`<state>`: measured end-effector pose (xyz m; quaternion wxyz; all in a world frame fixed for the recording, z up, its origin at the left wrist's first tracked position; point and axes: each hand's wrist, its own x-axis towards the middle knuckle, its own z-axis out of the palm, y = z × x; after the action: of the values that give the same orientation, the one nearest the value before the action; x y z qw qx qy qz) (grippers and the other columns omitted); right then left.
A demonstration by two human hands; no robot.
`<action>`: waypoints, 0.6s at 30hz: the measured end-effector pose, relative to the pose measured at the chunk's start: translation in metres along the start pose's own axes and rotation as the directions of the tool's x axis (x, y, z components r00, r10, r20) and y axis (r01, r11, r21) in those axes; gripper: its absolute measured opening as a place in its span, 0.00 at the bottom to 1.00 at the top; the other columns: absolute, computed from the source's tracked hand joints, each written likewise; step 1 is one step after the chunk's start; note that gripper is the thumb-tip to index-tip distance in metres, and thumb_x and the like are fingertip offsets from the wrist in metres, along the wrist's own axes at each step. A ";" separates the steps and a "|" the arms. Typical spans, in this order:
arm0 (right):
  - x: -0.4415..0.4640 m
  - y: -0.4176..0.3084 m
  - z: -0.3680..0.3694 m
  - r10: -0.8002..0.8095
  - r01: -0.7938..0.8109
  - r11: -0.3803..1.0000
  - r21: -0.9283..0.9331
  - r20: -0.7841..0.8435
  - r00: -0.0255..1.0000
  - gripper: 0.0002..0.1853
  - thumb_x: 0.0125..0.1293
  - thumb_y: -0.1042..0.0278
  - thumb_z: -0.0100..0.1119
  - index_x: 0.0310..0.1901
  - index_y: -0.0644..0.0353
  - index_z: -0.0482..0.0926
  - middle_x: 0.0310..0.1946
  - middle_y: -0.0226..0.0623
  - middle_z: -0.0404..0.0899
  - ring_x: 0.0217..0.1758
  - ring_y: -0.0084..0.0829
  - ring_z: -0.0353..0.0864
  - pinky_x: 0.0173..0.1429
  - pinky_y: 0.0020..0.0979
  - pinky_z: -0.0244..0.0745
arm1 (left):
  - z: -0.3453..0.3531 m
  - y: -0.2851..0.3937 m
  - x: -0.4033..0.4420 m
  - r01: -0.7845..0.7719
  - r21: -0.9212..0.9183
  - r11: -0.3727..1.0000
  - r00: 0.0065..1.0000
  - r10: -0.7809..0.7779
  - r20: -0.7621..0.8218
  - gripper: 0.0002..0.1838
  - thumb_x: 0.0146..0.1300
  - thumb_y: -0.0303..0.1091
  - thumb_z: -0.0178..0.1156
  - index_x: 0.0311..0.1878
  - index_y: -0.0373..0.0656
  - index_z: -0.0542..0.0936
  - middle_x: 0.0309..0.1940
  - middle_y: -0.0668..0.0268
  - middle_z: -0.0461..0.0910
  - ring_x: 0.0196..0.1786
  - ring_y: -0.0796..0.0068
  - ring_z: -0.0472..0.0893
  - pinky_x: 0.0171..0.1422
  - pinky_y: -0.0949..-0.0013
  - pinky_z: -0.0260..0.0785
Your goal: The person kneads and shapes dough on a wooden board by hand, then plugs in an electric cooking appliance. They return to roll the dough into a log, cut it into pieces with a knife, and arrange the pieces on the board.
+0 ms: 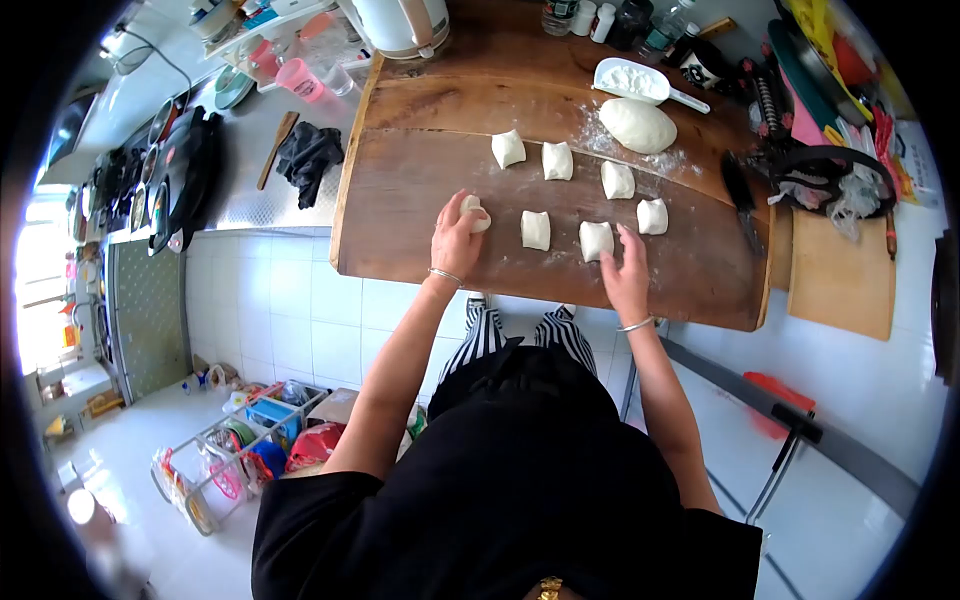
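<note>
My left hand (455,240) is at the left of the wooden board (400,200), its fingers curled around a small piece of dough (478,216). Near the front edge, my right hand (627,277) has its thumb and fingers apart beside another dough piece (596,241); the thumb seems to touch its lower right side. Between the hands sits a squarish dough piece (536,230). Several more lie farther back, among them one dough piece (508,149) at the left and one (652,217) right of my right hand. A large dough lump (638,126) rests behind them on scattered flour.
A white scoop of flour (632,80) lies behind the large lump. To the right is a dark-bladed knife (741,195). A kettle (402,25) and several bottles stand along the back. On the left counter are a black cloth (310,160) and a wooden spatula (277,150).
</note>
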<state>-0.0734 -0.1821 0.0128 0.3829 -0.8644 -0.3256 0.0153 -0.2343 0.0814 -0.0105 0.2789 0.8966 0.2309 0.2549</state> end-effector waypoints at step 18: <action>0.033 0.012 0.019 0.180 -0.147 0.930 -0.337 0.068 0.981 0.26 0.64 0.43 0.58 0.43 0.63 0.77 0.48 0.51 0.77 0.46 0.52 0.79 0.50 0.47 0.75 | 0.008 0.017 0.005 0.095 -0.008 0.995 0.975 -0.091 0.202 0.19 0.59 0.32 0.62 0.55 0.46 0.74 0.70 0.55 0.64 0.71 0.51 0.65 0.76 0.45 0.50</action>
<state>-0.0460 -0.1573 -0.0014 0.2138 -0.9386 -0.2687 0.0347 -0.2214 0.0688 -0.0039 0.3203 0.9035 0.2411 0.1514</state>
